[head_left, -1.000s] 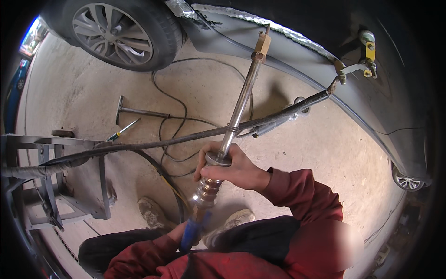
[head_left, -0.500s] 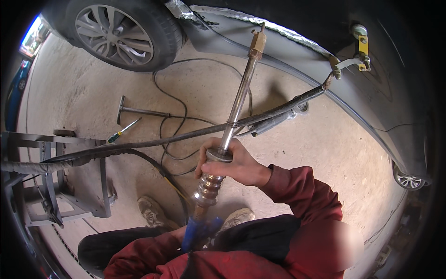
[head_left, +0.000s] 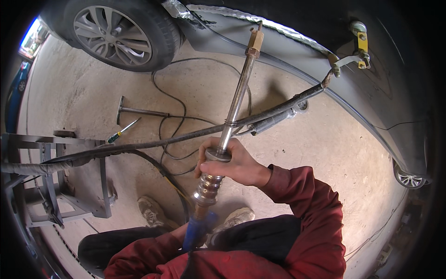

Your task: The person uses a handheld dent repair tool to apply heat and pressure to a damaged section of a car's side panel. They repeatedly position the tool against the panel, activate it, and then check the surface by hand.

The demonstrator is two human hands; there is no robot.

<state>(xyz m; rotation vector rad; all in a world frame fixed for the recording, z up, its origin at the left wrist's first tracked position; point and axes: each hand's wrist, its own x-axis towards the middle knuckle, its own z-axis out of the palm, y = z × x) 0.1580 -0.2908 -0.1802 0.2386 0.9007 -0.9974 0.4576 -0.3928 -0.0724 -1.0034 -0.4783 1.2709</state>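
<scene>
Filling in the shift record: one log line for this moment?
right hand: grips sliding weight | left hand: blue handle | rod tip: at car panel

No packages, labels or signs anywhere in view. Only a possible screen (head_left: pixel 33 38) at the far upper left edge, beyond the concrete floor (head_left: pixel 297 149): a small bright rectangular patch, white and pale blue, too blurred and bent by the lens to identify.

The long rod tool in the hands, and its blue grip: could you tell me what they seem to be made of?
The rod looks like bare steel: grey, with bright glints. The sliding weight under the right hand looks like polished metal, ribbed and shiny. The tip is brass-coloured. The blue grip, by the left hand, seems plastic or rubber: matt.
</scene>
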